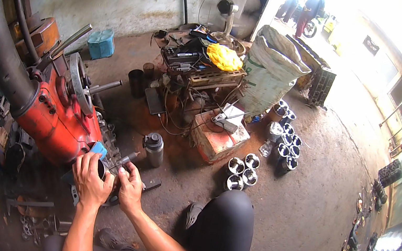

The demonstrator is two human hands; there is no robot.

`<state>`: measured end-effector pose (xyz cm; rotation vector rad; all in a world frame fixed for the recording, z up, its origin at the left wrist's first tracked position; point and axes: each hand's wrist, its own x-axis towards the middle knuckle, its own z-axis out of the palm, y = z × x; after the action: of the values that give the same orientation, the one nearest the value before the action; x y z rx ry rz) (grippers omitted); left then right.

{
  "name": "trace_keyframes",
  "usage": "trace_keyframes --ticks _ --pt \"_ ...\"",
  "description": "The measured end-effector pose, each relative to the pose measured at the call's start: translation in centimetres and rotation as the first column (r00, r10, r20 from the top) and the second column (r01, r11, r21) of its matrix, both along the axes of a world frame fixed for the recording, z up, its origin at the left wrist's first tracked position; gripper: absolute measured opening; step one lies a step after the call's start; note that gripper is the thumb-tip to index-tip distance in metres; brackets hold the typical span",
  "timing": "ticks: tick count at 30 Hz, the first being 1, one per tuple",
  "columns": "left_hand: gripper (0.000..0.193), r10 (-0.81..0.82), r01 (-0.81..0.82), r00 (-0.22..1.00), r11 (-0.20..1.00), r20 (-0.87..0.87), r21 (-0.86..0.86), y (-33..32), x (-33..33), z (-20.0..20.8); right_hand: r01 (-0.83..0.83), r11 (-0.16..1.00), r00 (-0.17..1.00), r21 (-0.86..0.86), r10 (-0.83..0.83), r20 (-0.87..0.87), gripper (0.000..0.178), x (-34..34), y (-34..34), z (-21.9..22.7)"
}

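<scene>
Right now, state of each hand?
Left hand: closed around a dark cylindrical part beside the red machine.
Right hand: fingers pinched on a slim metal tool.

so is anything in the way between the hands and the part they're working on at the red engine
Nothing visible is. The left hand is wrapped around a dark round part at the lower edge of the red engine, and the right hand touches a slim metal tool right beside it.
</scene>
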<state>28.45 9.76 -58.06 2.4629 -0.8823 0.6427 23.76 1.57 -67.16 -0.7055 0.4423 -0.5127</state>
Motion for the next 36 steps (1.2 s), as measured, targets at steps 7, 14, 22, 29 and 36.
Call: trace_keyframes --ticks 7,14,22,29,36 --pt "0.050 0.000 0.000 1.000 1.000 0.029 -0.009 -0.1 0.0 0.0 -0.089 0.992 0.995 -0.093 0.084 -0.056 0.050 0.4 -1.4 0.8" --pt "0.049 -0.001 0.002 0.999 1.000 0.041 -0.018 -0.3 0.0 -0.1 0.004 1.000 0.999 -0.028 -0.002 0.053 0.043 0.0 -0.1 -0.4" --pt "0.048 0.012 -0.011 0.999 1.000 0.040 -0.018 -0.4 0.0 0.0 0.074 0.997 0.997 0.014 -0.074 0.029 0.041 -0.8 1.0 -2.0" --pt "0.049 0.010 -0.010 0.999 1.000 0.031 -0.017 -0.3 0.0 -0.1 0.067 0.998 0.998 -0.016 -0.067 -0.012 0.040 -0.7 0.7 -1.7" --pt "0.048 0.024 -0.024 0.999 1.000 0.031 -0.009 -0.3 0.0 -0.2 0.008 0.997 0.999 -0.071 -0.011 -0.052 0.041 -0.2 -0.5 -1.1"
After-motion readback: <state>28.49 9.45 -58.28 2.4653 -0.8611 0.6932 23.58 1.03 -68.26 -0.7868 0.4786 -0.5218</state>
